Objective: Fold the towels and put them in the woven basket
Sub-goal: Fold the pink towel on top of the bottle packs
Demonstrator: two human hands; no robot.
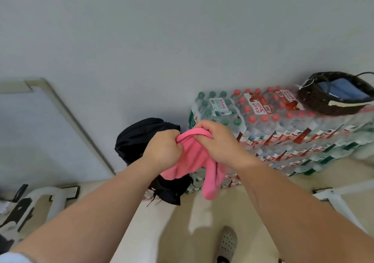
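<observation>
A pink towel [192,157] hangs in the air in front of me, bunched and loosely doubled, its lower end dangling toward the floor. My left hand [162,149] grips its upper left edge in a fist. My right hand [220,143] pinches the upper right edge, fingers curled round the cloth. The dark woven basket [315,102] sits at the far right on top of stacked bottle packs, with a blue folded cloth [340,90] inside it.
Shrink-wrapped packs of water bottles [283,125] are stacked against the grey wall. A black bag [139,139] stands on the floor behind my hands. A white frame [336,200] is at the right, a white stool [40,204] at the left. My shoe [226,244] shows below.
</observation>
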